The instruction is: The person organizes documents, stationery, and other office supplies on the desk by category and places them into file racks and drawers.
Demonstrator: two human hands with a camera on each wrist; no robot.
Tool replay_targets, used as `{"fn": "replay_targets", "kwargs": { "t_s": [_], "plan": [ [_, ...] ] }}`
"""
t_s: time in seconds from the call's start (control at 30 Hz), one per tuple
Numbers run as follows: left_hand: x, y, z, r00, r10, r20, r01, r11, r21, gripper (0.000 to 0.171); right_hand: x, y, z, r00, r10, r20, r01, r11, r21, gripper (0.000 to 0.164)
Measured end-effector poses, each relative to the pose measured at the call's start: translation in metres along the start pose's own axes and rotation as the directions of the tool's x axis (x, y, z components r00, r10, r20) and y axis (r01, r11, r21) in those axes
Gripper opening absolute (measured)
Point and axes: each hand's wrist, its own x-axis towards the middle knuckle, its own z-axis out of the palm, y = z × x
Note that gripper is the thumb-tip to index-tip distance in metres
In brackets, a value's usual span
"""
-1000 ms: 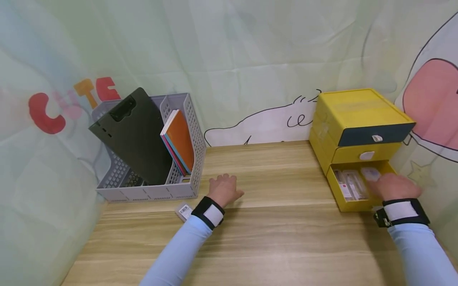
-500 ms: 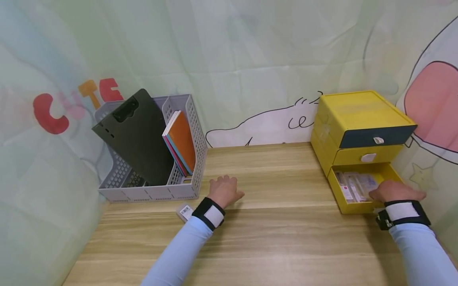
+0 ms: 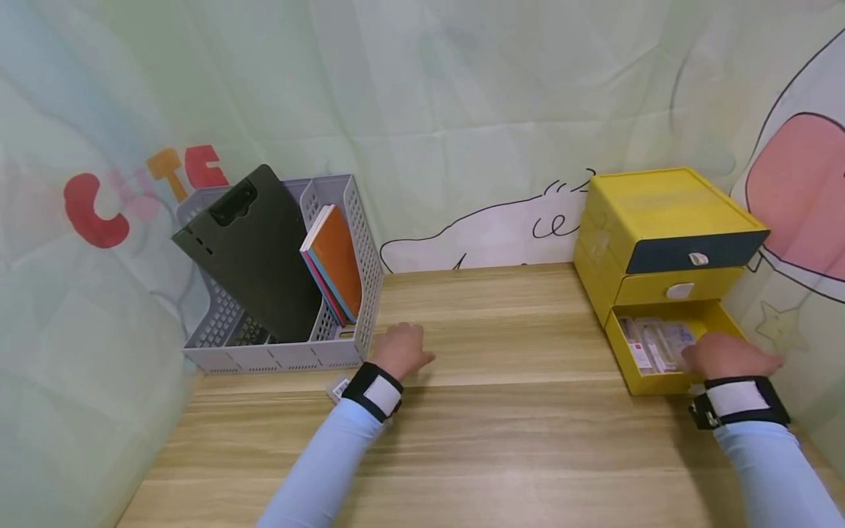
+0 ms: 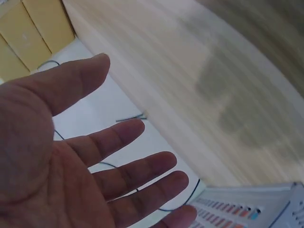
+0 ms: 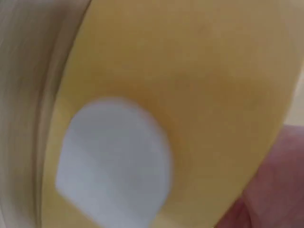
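My left hand (image 3: pixel 399 350) hovers over the table with its fingers spread and nothing in it; its palm (image 4: pixel 61 171) shows in the left wrist view. Beside that wrist lies a small grey-white box (image 3: pixel 337 387) with a printed label, partly hidden by the wrist band. My right hand (image 3: pixel 731 355) is at the front right corner of the pulled-out bottom drawer (image 3: pixel 650 383), its fingers mostly hidden. Clear plastic cases (image 3: pixel 655 343) lie inside this yellow drawer. In the right wrist view, the drawer's white pull tab (image 5: pixel 116 161) fills the foreground and the hand shows behind the top edge.
The yellow drawer unit (image 3: pixel 673 202) stands at the back right, its upper drawers closed. At the left, a grey desk organizer (image 3: pixel 277 359) holds a black clipboard (image 3: pixel 257 257), several notebooks (image 3: pixel 338 257) and a keyboard (image 3: pixel 247 331). A printed curtain (image 3: pixel 462 95) hangs behind the table.
My right hand has let go of a clear container inside the drawer and moved back to the drawer's front corner. My left hand has shifted slightly left, toward the small box.
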Motion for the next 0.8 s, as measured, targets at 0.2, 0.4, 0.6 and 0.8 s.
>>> {"fn": "replay_targets", "kwargs": {
  "t_s": [0.2,0.4,0.6,0.8],
  "plan": [
    [-0.004,-0.015,-0.012,1.0,0.019,0.024,-0.018,0.999,-0.039,0.043,-0.02,-0.03,-0.003,0.995,0.002,-0.098,0.0,1.0,0.025,0.059],
    [-0.018,-0.035,-0.013,0.998,0.05,0.035,-0.049,0.998,-0.029,0.021,-0.048,-0.064,-0.003,0.948,-0.132,-0.29,0.157,0.985,0.066,0.052],
    [-0.041,-0.054,-0.003,0.997,0.081,-0.002,-0.08,0.987,0.139,0.004,-0.072,-0.093,0.003,0.812,-0.241,-0.531,0.317,0.947,0.055,0.036],
    [-0.056,-0.059,0.01,0.999,-0.049,0.006,0.046,0.969,0.245,0.016,-0.081,-0.107,0.006,0.809,-0.28,-0.516,0.348,0.937,0.037,0.038]
  ]
}}
